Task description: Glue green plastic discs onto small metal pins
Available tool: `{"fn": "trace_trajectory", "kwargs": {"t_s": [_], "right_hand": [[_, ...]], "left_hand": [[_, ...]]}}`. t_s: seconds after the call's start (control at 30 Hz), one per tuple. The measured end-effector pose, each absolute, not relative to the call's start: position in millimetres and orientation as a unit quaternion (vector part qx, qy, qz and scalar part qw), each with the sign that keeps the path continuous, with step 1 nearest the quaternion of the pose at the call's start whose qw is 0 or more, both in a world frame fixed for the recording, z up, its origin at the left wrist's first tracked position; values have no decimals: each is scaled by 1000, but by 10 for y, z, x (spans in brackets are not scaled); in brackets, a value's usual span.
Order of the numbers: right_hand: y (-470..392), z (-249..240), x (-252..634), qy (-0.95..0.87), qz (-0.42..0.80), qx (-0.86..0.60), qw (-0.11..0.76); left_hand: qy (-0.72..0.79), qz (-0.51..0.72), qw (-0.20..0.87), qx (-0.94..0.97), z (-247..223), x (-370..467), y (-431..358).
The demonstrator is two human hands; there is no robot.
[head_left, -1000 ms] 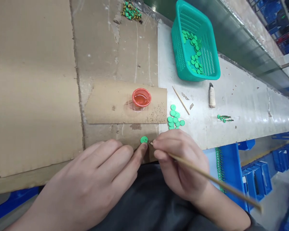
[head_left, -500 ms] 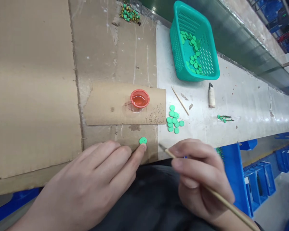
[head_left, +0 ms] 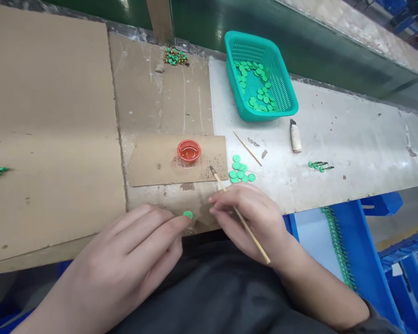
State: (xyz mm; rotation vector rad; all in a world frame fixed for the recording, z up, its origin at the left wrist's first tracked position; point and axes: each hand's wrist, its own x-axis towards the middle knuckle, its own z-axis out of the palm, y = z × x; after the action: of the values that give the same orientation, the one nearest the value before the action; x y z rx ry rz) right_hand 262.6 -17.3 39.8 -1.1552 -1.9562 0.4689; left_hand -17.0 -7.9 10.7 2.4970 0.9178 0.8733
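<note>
My left hand [head_left: 135,255] rests at the table's front edge, its fingers together and the index fingertip touching a green two-holed button [head_left: 188,214]. My right hand [head_left: 251,218] holds a thin wooden brush [head_left: 245,226] between thumb and fingers. The brush's dark tip is over the speckled right end of a cardboard strip [head_left: 149,162]. On that strip stands a small red cup [head_left: 188,151] with reddish liquid. Just right of the strip, several green buttons [head_left: 240,171] lie in a loose group, partly beyond my right hand.
A teal basket [head_left: 242,104] of green discs stands at the back. A thin stick [head_left: 248,148], a wrapped blade [head_left: 295,137] and small green-tipped pieces [head_left: 321,166] lie right. More green pieces [head_left: 176,56] are heaped behind. A blue bin [head_left: 362,260] is lower right.
The view has shifted. My right hand has moved forward and left with the brush, whose tip is now over the cardboard strip. My left fingertip remains at the single button.
</note>
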Motion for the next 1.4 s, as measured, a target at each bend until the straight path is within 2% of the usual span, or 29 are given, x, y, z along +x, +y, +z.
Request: {"fn": "trace_trajectory", "kwargs": {"t_s": [0.33,0.5,0.83,1.03,1.13,1.27,1.4], "right_hand": [[-70,294,2417,-825,220,-369,367],[-120,258,2319,-820,164,-417,355],[-230,295,2454,-780,177,-423,425],[-263,470,2746,-762,207,-442,426],[-243,448,2732,-717,222,-455,479],[-220,404,2608,-625,302,-459,555],[-199,404,2580,-653,297,-455,528]], "left_hand": [[439,303,252,808,433,-528,-102],[507,334,270,747,425,-530,-180],[471,360,276,757,493,-403,-5],[443,367,262,775,526,-184,47],[420,343,271,795,538,-71,89],[441,341,320,766,454,-19,118],[447,332,310,770,359,-29,133]]}}
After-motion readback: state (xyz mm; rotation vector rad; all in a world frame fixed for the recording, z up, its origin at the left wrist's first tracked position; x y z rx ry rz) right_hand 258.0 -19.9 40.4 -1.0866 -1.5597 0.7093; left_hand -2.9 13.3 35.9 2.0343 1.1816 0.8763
